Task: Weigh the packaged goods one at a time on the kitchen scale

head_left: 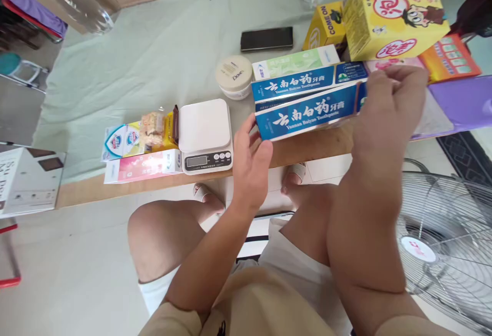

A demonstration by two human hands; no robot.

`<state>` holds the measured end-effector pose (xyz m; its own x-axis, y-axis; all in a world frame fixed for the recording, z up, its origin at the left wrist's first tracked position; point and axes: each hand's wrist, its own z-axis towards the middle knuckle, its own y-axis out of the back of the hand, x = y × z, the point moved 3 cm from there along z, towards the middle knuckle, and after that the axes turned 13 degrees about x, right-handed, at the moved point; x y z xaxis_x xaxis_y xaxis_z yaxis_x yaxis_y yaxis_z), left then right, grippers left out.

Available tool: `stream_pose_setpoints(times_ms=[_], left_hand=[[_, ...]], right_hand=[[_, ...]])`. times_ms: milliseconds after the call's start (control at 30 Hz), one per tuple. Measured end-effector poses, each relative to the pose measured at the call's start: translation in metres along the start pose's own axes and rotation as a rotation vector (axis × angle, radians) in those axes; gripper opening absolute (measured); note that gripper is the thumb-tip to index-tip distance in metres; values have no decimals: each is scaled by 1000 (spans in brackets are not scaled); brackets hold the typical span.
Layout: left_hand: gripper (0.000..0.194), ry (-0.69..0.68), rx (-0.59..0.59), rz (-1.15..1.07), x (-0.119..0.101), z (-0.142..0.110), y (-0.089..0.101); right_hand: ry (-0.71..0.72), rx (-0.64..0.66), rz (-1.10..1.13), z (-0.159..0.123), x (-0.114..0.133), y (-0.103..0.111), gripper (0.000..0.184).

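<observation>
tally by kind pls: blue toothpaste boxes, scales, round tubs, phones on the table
Blue toothpaste boxes: 2
White scale: 1
Round Dove tub: 1
Black phone: 1
Total: 5

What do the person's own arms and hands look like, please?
The left hand and right hand are bare, with no glove, watch or bracelet in sight. The forearms are uncovered too, below short tan sleeves.
</observation>
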<state>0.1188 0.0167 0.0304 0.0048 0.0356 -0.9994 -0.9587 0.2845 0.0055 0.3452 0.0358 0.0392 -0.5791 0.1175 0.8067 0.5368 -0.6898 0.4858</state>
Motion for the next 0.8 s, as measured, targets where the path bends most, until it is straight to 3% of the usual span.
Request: stream_pose_setpoints(times_ms=[67, 167, 300, 467, 600, 800], left_hand=[[57, -48, -114, -211, 4, -15, 9], [50, 70, -197, -317, 9, -37, 29], [52, 190, -280, -336, 15, -73, 66], [69, 373, -235, -496, 25, -108, 96], [64, 364, -324, -500, 21, -97, 114], [43, 341, -282, -427, 14, -49, 127]], right_hand=[[173, -14, 96, -5, 14, 3, 18], [357, 34, 266, -16, 49, -6, 15], [380, 179, 374, -39, 100, -40, 11], [440, 479, 530, -78, 143, -94, 10], [394, 740, 465, -104, 147, -130, 19], [346, 857, 271, -113, 132, -146, 26]])
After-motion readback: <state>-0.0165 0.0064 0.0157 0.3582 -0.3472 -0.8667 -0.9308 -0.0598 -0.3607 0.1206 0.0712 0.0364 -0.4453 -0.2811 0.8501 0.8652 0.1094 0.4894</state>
